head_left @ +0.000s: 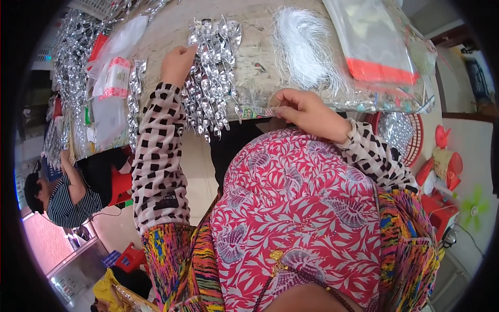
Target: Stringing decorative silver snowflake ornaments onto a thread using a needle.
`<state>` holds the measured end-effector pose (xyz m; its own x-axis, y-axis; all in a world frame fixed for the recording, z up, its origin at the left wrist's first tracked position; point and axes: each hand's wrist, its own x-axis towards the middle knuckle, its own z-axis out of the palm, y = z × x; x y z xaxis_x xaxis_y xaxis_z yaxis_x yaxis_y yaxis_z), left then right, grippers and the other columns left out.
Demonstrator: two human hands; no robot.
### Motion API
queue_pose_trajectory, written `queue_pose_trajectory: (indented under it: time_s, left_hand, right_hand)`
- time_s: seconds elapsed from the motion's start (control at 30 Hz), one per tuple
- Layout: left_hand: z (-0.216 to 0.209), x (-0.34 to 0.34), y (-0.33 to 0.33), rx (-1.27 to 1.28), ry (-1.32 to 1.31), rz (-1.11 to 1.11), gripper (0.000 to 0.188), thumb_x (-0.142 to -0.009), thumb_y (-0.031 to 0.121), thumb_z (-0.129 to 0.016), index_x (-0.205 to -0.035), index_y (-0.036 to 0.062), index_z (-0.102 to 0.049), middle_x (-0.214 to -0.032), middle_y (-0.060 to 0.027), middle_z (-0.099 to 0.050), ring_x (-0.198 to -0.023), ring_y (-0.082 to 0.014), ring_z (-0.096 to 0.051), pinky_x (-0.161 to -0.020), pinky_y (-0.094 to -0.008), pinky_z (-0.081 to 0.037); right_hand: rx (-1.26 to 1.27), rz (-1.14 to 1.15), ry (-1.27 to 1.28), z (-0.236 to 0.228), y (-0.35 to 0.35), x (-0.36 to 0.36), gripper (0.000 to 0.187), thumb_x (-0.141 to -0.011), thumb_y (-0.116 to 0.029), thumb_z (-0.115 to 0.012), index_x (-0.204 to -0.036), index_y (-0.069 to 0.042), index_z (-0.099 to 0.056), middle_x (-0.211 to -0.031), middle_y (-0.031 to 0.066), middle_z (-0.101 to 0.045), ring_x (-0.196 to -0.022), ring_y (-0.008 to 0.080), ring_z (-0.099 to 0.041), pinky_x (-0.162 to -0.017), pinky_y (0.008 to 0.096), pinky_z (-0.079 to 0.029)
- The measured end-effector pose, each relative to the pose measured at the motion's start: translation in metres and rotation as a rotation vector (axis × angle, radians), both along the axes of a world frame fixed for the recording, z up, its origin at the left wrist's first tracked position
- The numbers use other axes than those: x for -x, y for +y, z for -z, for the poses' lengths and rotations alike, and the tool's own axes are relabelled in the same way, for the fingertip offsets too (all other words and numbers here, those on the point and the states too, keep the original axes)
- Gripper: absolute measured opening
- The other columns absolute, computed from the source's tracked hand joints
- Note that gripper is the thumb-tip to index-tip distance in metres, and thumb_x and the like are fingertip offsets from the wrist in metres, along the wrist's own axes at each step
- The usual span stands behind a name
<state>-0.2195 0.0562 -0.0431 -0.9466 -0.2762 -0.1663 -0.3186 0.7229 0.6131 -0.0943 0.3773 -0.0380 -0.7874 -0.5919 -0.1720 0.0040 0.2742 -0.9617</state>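
Observation:
My left hand (178,63) is at the left side of a bunch of shiny silver twisted strips (210,78), its fingertips pinched together at the upper edge of one strip. The bunch lies flat on the table, and its lower ends hang over the near edge. My right hand (307,113) hovers by the table's near edge, fingers curled and thumb drawn in toward them. Anything thin between those fingers is too small to make out. Beyond my right hand lies a bundle of white strings (304,47).
Clear plastic bags with a red band (382,70) lie at the right of the worn table (254,31). At left are a pink-and-white packet (116,77) and a heap of silver strips (78,57). A red basket (413,140) stands at right. Another person (75,200) works at far left.

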Motion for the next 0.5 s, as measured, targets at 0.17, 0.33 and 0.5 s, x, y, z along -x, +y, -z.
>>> queue_pose_trajectory:
  time_s: [0.17,0.33,0.5]
  left_hand:
    - [-0.004,-0.006,-0.002,-0.037,0.198,-0.005,0.038,-0.085,0.037,-0.056,-0.085,0.0005,-0.065,-0.066,-0.0055,-0.062,-0.055,-0.0127,-0.054,-0.054,-0.0290,-0.042]
    - [-0.037,-0.028,0.001,-0.504,0.232,-0.028,0.022,-0.089,0.024,-0.060,-0.088,0.0034,-0.065,-0.069,-0.0013,-0.060,-0.058,-0.0083,-0.054,-0.054,-0.0208,-0.040]
    - [-0.075,-0.065,0.000,-0.814,0.278,0.014,0.029,-0.092,0.025,-0.057,-0.109,0.0020,-0.058,-0.077,-0.0022,-0.060,-0.062,-0.0097,-0.056,-0.057,-0.0227,-0.044]
  right_hand:
    - [-0.131,0.164,0.321,0.005,0.016,0.014,0.016,-0.088,-0.009,-0.056,-0.099,0.001,-0.059,-0.076,0.0064,-0.060,-0.071,0.0148,-0.057,-0.066,0.0290,-0.046]
    - [-0.406,0.245,0.732,0.002,0.027,0.031,0.016,-0.082,-0.010,-0.059,-0.097,-0.004,-0.062,-0.089,0.0145,-0.058,-0.083,0.0343,-0.057,-0.072,0.0392,-0.046]
    - [-0.558,0.036,0.945,0.011,0.021,0.049,0.017,-0.077,-0.008,-0.061,-0.094,-0.005,-0.062,-0.087,0.0141,-0.055,-0.085,0.0334,-0.055,-0.073,0.0414,-0.045]
